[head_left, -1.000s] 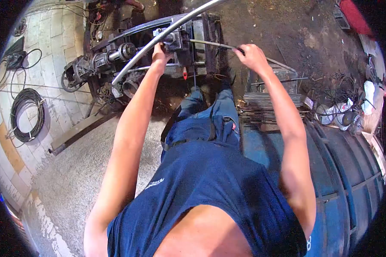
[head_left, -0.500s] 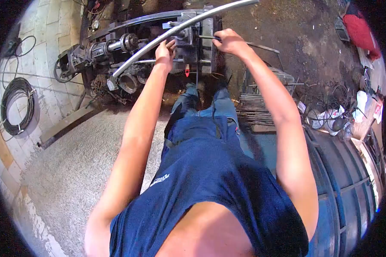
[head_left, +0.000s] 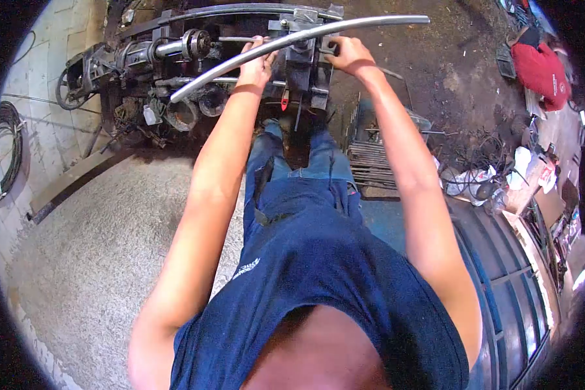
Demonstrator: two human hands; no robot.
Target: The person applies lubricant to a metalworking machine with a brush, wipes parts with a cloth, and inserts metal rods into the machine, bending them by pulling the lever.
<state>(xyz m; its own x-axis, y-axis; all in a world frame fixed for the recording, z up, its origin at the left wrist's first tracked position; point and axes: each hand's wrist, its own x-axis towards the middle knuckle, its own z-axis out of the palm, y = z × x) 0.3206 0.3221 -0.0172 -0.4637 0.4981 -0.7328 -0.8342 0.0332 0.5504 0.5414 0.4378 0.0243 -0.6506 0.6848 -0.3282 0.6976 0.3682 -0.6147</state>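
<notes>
A long curved metal bar (head_left: 364, 24) lies slantwise across the top of a dark, greasy machine (head_left: 299, 71). My left hand (head_left: 257, 68) is behind and under the bar, its fingers closed around a thin metal rod (head_left: 231, 39) whose end sticks out to the left. On the other side of the machine's central block, my right hand (head_left: 352, 55) has its fingers curled at a short grey rod end; the grip is partly hidden. A small red-tipped piece (head_left: 285, 101) hangs below the block.
A cylindrical spindle (head_left: 192, 45) and a handwheel (head_left: 71, 97) are on the machine's left. A stack of metal rods (head_left: 374, 166) lies right of my legs. Coiled cable (head_left: 6, 153) lies far left. A person in a red top (head_left: 539, 75) is at far right.
The view has shifted right. The rod now sticks out left of the block beside my left hand, and my right hand has come closer to the block. The curved bar's right end sits lower.
</notes>
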